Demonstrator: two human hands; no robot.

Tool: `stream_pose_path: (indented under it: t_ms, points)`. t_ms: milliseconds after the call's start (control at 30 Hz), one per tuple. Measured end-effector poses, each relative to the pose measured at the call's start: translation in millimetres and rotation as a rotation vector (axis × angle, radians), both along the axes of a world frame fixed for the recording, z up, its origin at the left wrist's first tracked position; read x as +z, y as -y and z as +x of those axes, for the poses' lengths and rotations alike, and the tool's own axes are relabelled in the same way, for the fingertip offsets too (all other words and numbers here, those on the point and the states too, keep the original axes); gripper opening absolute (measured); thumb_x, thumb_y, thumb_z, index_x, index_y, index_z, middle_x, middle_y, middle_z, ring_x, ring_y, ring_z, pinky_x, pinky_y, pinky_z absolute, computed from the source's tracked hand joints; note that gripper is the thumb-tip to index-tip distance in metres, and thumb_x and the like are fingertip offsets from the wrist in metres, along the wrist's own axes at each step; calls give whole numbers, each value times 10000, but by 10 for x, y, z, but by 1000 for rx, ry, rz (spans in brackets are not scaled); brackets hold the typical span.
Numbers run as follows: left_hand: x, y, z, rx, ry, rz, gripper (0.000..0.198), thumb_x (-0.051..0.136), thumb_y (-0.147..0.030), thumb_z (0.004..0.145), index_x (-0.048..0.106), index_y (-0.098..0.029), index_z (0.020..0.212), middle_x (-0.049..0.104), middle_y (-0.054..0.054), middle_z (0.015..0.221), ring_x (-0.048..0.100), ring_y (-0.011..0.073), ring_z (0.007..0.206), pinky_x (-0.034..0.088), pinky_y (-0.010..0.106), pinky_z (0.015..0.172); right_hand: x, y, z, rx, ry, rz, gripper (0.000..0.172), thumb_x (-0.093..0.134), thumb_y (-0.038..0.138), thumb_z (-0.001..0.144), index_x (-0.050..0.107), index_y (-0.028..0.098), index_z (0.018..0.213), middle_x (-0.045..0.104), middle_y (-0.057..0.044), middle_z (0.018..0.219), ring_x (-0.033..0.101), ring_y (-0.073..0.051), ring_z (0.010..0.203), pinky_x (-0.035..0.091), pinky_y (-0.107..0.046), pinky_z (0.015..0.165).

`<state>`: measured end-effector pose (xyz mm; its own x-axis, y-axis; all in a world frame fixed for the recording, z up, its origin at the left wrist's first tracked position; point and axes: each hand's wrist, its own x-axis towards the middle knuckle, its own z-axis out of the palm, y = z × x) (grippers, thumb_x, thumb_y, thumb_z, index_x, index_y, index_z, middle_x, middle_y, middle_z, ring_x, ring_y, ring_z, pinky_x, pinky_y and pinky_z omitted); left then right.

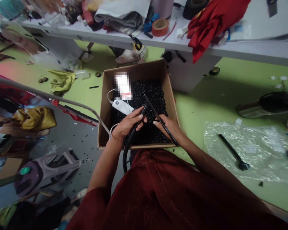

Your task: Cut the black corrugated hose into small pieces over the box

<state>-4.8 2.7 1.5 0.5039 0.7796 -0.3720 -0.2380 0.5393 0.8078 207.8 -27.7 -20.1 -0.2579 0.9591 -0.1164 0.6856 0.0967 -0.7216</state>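
My left hand (132,123) is closed round a black corrugated tube (127,148), whose cut end points up over the cardboard box (136,147). The tube's other end runs down past the box's near edge. In my right hand (169,126) is a slim dark knife-like tool (166,130) with a pointed tip; its exact kind is hard to make out. That tip lies close to the tube's end, and I cannot tell if they touch. Below both hands, many small black pieces (151,91) fill the box. On them rest a white power bank (121,107) and a blurred-out bright device (123,84) with white cables.
A cluttered white table (124,40) stands beyond the box, holding orange tape (160,27) and a red cloth (213,22). At right, a black brush-like piece (234,151) lies on clear plastic (220,172). A plastic stool (48,169) and another person's arm (8,131) are at left.
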Motion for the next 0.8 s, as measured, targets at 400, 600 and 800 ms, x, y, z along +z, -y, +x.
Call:
stream_pose_path:
  t_ms: [400, 600, 800]
  points:
    - [18, -38, 31, 94, -99, -2, 391, 663, -436, 780, 566, -127, 1000, 488, -29, 650, 335, 12, 407, 190, 132, 341, -98, -24, 2, 25, -14, 22, 408, 425, 457, 906, 496, 172, 1189, 678, -112, 982, 647, -273, 887, 470, -344, 738]
    - [30, -40, 50, 124, -127, 37, 393, 658, -419, 783, 545, -160, 1056, 476, -47, 642, 333, 15, 400, 198, 127, 340, -81, -27, -18, -38, -30, -39, 492, 503, 444, 868, 424, 174, 1272, 689, -98, 971, 658, -261, 871, 483, -356, 752]
    - [34, -30, 64, 158, -137, 50, 429, 665, -407, 777, 537, -147, 1093, 479, -46, 630, 337, 21, 403, 194, 135, 348, -82, -23, -22, -29, -12, -46, 454, 507, 430, 866, 454, 167, 1232, 683, -118, 1015, 653, -271, 912, 480, -380, 793]
